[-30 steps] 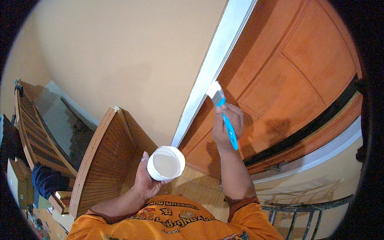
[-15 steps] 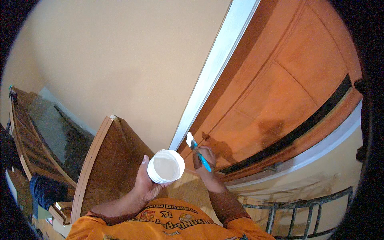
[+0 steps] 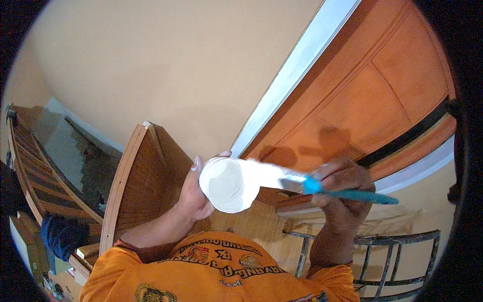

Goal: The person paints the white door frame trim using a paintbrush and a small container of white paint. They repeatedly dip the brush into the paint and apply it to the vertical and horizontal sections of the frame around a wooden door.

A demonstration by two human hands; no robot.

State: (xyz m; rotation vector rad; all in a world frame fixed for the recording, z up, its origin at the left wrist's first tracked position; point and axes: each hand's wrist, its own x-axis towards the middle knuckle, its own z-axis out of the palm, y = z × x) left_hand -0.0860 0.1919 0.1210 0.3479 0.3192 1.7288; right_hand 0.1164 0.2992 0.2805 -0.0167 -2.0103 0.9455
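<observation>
My left hand (image 3: 197, 190) grips a round white tub (image 3: 229, 184) around its side, its mouth tilted up toward me. Pale paint lies inside it and coats the inner wall. In my right hand (image 3: 347, 183) is a paintbrush (image 3: 314, 185) with a teal handle. Its white-coated bristles reach the tub's right rim; motion blurs them, so whether they touch it I cannot tell. Beyond both hands runs a white door frame strip (image 3: 294, 75) between the beige wall and an orange-brown door (image 3: 372, 95).
A brown wooden panel (image 3: 143, 186) stands close to my left arm, with a slatted wooden piece (image 3: 37, 166) farther left. Dark cloth (image 3: 63, 235) hangs at lower left. A dark metal rack or ladder-like frame (image 3: 392, 256) stands at lower right, over a wooden floor (image 3: 246, 226).
My right hand has moved from near the frame strip's lower end back toward me and right, bringing the brush to the tub's rim. The tub has shifted slightly up and right.
</observation>
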